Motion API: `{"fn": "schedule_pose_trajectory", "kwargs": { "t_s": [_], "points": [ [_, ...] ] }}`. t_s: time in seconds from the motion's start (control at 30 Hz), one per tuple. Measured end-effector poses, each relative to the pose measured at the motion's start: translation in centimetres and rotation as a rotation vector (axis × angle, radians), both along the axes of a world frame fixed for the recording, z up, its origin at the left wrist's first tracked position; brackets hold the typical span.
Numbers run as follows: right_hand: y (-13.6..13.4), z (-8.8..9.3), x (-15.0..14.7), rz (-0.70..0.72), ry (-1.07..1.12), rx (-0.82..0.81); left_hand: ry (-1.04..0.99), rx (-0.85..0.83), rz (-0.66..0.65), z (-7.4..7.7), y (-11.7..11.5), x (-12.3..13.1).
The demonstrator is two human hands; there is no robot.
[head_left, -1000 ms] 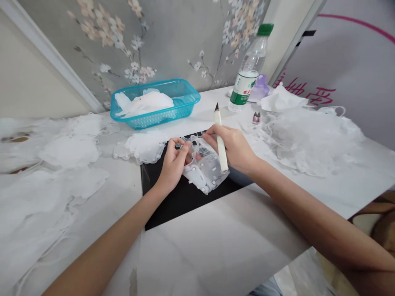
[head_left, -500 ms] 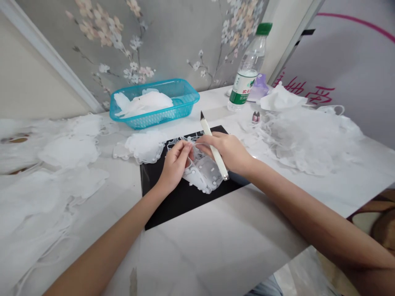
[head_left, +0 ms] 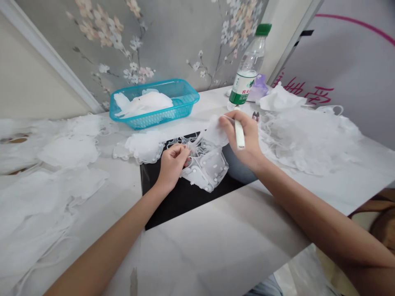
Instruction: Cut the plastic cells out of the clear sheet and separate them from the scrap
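On a black mat (head_left: 169,207) lies a translucent white cut-out sheet (head_left: 212,170) with scalloped, lacy edges and small white bits on it. My left hand (head_left: 173,166) is closed at its left side, thumb and fingers pinching the thin strands. My right hand (head_left: 248,137), raised over the mat's right side, pinches a smooth white piece (head_left: 214,131) between thumb and finger. Strands stretch from this piece toward my left hand. A white-handled tool (head_left: 239,135) also sits in my right hand, its tip mostly hidden behind the fingers.
Behind the mat stands a blue plastic basket (head_left: 154,119) with white pieces in it. A water bottle (head_left: 243,84) is at the back right. Heaped white scraps (head_left: 311,139) lie to the right, more white sheets (head_left: 68,150) to the left. A small stack (head_left: 143,148) touches the mat's back edge.
My right hand has moved up and to the right, lifting the white piece away from the sheet; the tool has tilted with it. My left hand has shifted slightly left and down.
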State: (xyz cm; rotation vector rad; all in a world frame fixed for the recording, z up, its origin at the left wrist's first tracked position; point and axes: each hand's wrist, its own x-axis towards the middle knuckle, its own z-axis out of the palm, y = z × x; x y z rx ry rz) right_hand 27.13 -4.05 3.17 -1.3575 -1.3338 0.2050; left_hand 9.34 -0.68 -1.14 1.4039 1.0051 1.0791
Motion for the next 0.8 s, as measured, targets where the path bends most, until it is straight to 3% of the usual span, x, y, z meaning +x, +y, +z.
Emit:
{"fn": "schedule_pose_trajectory", "kwargs": {
  "t_s": [0.13, 0.3, 0.43, 0.6, 0.73, 0.8],
  "points": [
    [0.1, -0.3, 0.0, -0.038, 0.096, 0.060, 0.004, 0.044, 0.071, 0.1, 0.0, 0.0],
    [1.0, -2.0, 0.4, -0.091, 0.339, 0.080, 0.050, 0.153, 0.060, -0.3, 0.1, -0.1],
    [1.1, -2.6, 0.2, -0.009, 0.472, -0.040, 0.086, 0.230, 0.011, -0.4, 0.0, -0.1],
    [0.4, -1.3, -0.5, 0.288, 0.424, -0.272, 0.081, 0.189, -0.010, 0.0, -0.1, -0.2],
    [0.1, -0.1, -1.0, 0.307, 0.481, -0.443, 0.068, 0.117, -0.152, 0.6, -0.2, -0.1],
    [0.0, 0.2, -1.2, 0.315, 0.476, -0.467, 0.124, 0.113, -0.151, 0.7, -0.3, 0.0]
  ]
}}
